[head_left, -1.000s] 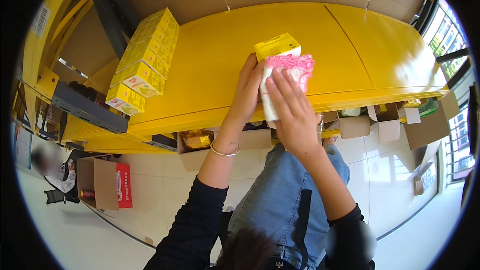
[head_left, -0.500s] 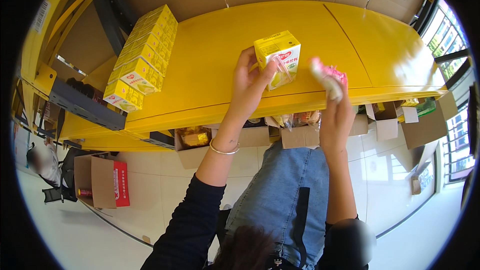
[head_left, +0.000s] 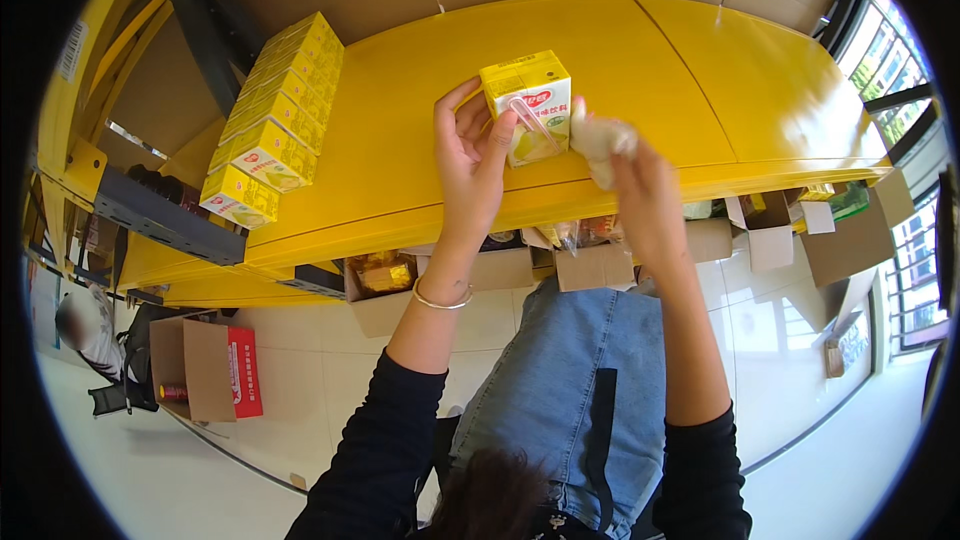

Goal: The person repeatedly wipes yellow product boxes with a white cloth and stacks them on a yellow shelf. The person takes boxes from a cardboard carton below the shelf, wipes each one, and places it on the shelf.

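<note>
My left hand (head_left: 468, 155) grips a yellow drink carton (head_left: 527, 105) that stands on the yellow shelf (head_left: 660, 70), its wrapped straw facing me. My right hand (head_left: 640, 190) sits just right of the carton, closed around a crumpled pale cloth (head_left: 600, 140) that touches the carton's right side. A thin bracelet circles my left wrist.
A row of several matching yellow cartons (head_left: 275, 120) lies stacked at the shelf's left end. Under the shelf, open cardboard boxes (head_left: 600, 265) hold goods. A red-and-brown box (head_left: 215, 370) stands on the tiled floor at the left, and another person (head_left: 85, 325) is blurred beyond it.
The carton has been turned and set upright with its straw side toward me. My right hand swung out to the right with the cloth, then came back against the carton's right side.
</note>
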The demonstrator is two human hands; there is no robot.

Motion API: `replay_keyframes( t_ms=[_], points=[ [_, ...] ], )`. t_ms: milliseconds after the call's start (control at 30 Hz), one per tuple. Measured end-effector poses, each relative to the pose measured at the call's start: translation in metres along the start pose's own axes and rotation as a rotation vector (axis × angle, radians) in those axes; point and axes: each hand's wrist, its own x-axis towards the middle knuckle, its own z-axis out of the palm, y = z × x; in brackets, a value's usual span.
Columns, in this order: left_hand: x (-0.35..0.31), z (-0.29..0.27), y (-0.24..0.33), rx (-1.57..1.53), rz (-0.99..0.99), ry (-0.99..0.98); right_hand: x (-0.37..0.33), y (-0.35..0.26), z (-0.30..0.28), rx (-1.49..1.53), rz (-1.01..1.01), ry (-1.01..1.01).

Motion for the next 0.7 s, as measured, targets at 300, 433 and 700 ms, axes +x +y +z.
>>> replay_keyframes(
  t_ms=[300,433,700],
  points=[
    [0.0,-0.012,-0.002,0.154,-0.047,-0.024,0.009,-0.014,0.047,0.138,-0.307,0.173],
    [0.001,-0.013,-0.003,0.161,0.0,-0.061,-0.005,-0.011,0.047,-0.027,-0.296,0.14],
    [0.0,-0.008,-0.001,0.13,-0.022,-0.101,0.002,-0.017,0.01,-0.235,-0.178,0.134]
  ],
)
